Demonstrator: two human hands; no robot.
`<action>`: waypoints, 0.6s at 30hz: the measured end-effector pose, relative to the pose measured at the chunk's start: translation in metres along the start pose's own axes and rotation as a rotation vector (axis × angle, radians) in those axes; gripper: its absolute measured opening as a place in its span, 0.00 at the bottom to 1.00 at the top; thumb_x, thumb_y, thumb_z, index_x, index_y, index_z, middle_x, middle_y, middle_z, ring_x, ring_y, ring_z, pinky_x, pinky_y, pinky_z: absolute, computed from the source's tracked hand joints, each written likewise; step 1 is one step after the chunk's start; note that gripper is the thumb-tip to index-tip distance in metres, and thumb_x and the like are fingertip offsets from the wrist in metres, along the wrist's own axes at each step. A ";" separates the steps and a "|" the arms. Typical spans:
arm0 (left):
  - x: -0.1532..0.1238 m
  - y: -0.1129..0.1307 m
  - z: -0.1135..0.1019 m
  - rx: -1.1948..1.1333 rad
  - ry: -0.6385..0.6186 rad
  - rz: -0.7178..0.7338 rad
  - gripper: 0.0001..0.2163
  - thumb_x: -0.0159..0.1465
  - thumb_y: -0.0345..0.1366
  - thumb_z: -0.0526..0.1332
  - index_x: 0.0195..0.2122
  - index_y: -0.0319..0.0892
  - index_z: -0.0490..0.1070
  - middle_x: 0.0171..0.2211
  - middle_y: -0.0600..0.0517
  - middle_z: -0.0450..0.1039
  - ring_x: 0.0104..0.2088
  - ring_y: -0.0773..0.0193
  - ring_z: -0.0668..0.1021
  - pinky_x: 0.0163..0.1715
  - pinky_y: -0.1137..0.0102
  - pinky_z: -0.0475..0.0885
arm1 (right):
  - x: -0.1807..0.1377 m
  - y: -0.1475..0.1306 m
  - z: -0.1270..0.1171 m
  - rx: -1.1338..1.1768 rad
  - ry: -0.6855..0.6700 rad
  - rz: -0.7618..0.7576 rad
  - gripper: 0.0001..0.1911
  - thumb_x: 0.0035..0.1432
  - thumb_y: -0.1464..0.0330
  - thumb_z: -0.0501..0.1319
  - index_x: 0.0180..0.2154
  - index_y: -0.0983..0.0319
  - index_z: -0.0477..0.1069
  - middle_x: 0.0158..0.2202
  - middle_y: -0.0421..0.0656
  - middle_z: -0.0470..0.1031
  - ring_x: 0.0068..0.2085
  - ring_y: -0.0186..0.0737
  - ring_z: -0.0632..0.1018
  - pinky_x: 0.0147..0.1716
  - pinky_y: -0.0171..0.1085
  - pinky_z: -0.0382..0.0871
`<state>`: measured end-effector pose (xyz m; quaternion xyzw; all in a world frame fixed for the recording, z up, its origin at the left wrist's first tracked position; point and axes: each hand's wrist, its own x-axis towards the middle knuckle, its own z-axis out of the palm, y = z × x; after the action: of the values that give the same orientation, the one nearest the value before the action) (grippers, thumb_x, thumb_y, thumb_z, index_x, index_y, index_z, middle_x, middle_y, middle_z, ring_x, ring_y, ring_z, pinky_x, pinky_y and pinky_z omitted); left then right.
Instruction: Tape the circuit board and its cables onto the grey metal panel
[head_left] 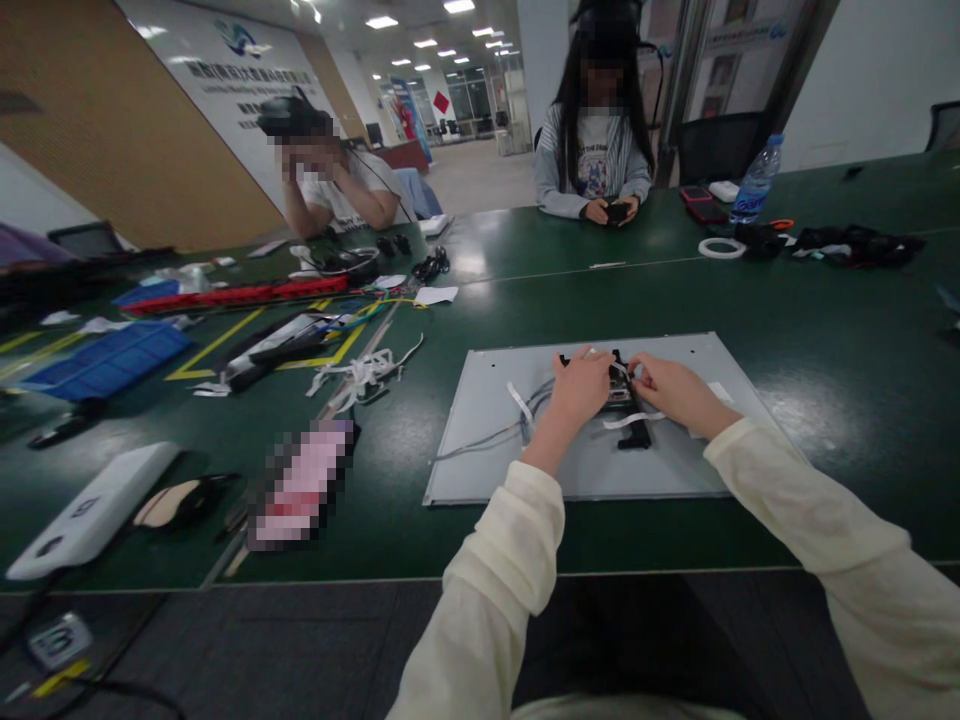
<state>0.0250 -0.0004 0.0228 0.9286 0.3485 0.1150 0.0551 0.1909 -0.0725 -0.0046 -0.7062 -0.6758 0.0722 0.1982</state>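
A flat light-grey panel (495, 385) lies on the green table in front of me. On its middle sits a small black device (621, 392) with a bared, circuit-like inside and a black bracket-like foot (636, 436). My left hand (583, 385) is curled over the left side of this device, with its fingertips partly hidden behind it. The thumb and fingers of my right hand (671, 388) pinch at its right edge; what lies between them is too small to make out. A white strip (636, 420) passes under my right hand. Grey cables (487, 438) run leftward from the device.
White tangled straps (364, 378), a pink blurred-out object (307, 485) and a white case (97, 510) lie to the left, with a blue tray (112, 360) farther off. A water bottle (757, 182) and white tape ring (721, 248) stand far right. Two people sit opposite.
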 end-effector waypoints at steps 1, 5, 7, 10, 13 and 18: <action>-0.001 0.000 -0.001 -0.009 -0.006 0.013 0.19 0.68 0.31 0.45 0.55 0.49 0.67 0.58 0.49 0.67 0.62 0.57 0.62 0.62 0.45 0.48 | 0.000 0.000 0.000 0.003 0.000 -0.003 0.11 0.60 0.67 0.56 0.45 0.59 0.66 0.26 0.39 0.72 0.28 0.37 0.72 0.26 0.32 0.54; -0.002 -0.002 -0.006 -0.057 -0.053 0.042 0.19 0.70 0.42 0.43 0.54 0.48 0.68 0.58 0.49 0.67 0.62 0.56 0.62 0.62 0.46 0.48 | -0.001 -0.001 -0.001 -0.022 -0.008 0.002 0.11 0.60 0.67 0.55 0.46 0.60 0.66 0.29 0.42 0.73 0.28 0.37 0.72 0.26 0.33 0.54; -0.002 -0.003 -0.008 -0.066 -0.065 0.047 0.21 0.71 0.45 0.41 0.55 0.47 0.67 0.59 0.49 0.66 0.62 0.56 0.62 0.62 0.46 0.47 | -0.002 -0.002 -0.002 -0.029 -0.012 0.001 0.12 0.61 0.67 0.55 0.46 0.60 0.66 0.30 0.43 0.74 0.29 0.38 0.73 0.26 0.33 0.54; -0.003 -0.004 -0.008 -0.058 -0.077 0.061 0.22 0.71 0.46 0.40 0.55 0.47 0.67 0.60 0.49 0.65 0.62 0.56 0.62 0.62 0.45 0.45 | -0.002 -0.002 -0.002 -0.033 -0.013 0.000 0.13 0.61 0.67 0.55 0.47 0.60 0.65 0.31 0.43 0.74 0.29 0.39 0.73 0.26 0.33 0.55; -0.004 -0.002 -0.007 -0.024 -0.065 0.096 0.21 0.71 0.46 0.41 0.55 0.47 0.67 0.60 0.49 0.64 0.63 0.54 0.60 0.62 0.43 0.44 | -0.001 -0.001 -0.001 -0.033 -0.013 0.004 0.14 0.61 0.67 0.55 0.48 0.60 0.64 0.31 0.44 0.75 0.30 0.39 0.74 0.27 0.33 0.55; -0.007 0.000 -0.006 0.024 -0.010 0.129 0.20 0.71 0.44 0.42 0.53 0.45 0.68 0.58 0.48 0.66 0.62 0.58 0.61 0.63 0.48 0.42 | 0.000 0.001 0.001 -0.015 -0.012 0.005 0.14 0.61 0.66 0.54 0.49 0.60 0.64 0.30 0.43 0.75 0.30 0.39 0.74 0.27 0.33 0.56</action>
<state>0.0184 -0.0054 0.0278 0.9502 0.2892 0.1095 0.0380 0.1918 -0.0725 -0.0059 -0.7089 -0.6758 0.0720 0.1886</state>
